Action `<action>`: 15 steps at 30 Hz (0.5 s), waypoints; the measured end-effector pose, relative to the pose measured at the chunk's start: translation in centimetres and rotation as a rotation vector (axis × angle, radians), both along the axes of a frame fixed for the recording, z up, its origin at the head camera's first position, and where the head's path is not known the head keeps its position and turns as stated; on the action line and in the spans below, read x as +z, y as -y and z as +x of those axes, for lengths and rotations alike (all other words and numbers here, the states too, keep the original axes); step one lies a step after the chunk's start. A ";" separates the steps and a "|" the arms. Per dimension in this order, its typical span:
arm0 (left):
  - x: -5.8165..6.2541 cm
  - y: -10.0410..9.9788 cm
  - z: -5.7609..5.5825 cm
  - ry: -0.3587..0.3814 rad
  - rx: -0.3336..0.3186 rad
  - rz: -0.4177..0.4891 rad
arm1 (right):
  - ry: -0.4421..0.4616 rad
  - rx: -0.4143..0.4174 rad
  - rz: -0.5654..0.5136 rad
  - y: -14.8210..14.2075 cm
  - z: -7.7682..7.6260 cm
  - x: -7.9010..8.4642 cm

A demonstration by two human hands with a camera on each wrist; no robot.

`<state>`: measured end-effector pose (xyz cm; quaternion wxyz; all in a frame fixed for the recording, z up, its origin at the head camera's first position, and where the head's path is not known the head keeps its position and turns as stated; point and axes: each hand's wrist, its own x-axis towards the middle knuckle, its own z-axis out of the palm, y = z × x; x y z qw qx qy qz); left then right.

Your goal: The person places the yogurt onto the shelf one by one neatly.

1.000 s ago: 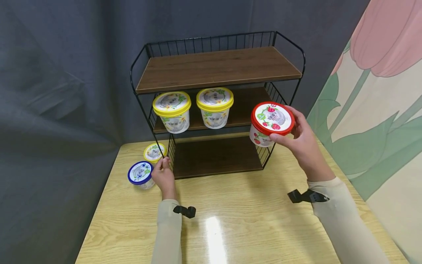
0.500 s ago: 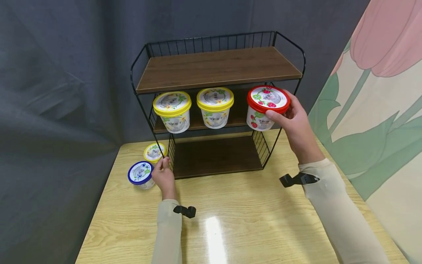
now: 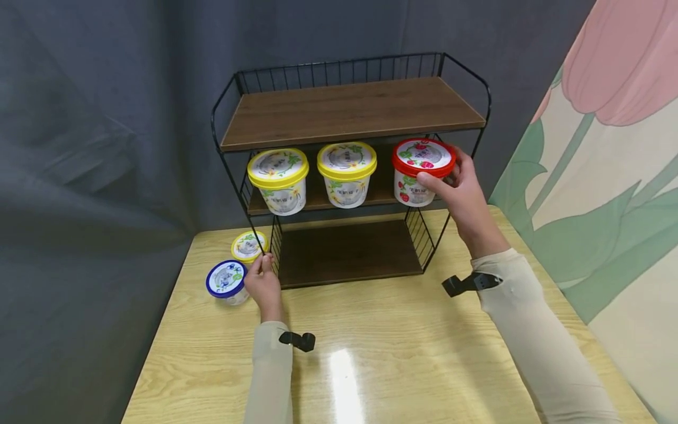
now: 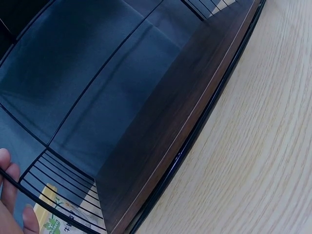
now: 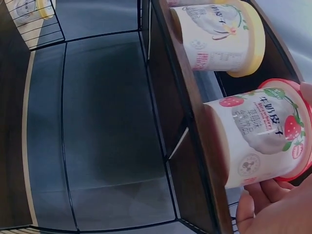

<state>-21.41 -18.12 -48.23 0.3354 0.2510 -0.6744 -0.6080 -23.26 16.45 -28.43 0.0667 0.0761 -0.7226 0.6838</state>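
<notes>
Red-lidded round white tub [image 3: 410, 189], gripped by the right hand [image 3: 465, 200], seems mid-placement at the front right corner of the brown wooden middle shelf [image 3: 385, 182], calling for settling, then release, while the left hand [image 3: 265, 287] pinches the black metal post [image 3: 239, 196].

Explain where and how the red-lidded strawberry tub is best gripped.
Probably by the rim of the red lid, coming from the front right. The strawberry tub has its lid facing up, the rim juts past the tapering wall, and a yellow-lidded tub stands to its left. The right hand grips it there.
</notes>
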 end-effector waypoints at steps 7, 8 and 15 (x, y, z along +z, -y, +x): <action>-0.1 0.0 -0.1 -0.017 0.000 -0.013 | 0.000 -0.003 -0.046 0.2 -0.5 -0.3; -0.1 0.0 -0.1 -0.017 0.002 -0.011 | 0.002 -0.003 -0.042 0.3 -0.5 -0.3; -0.2 0.0 -0.1 -0.001 -0.004 0.000 | 0.004 -0.016 -0.041 0.4 -0.6 -0.4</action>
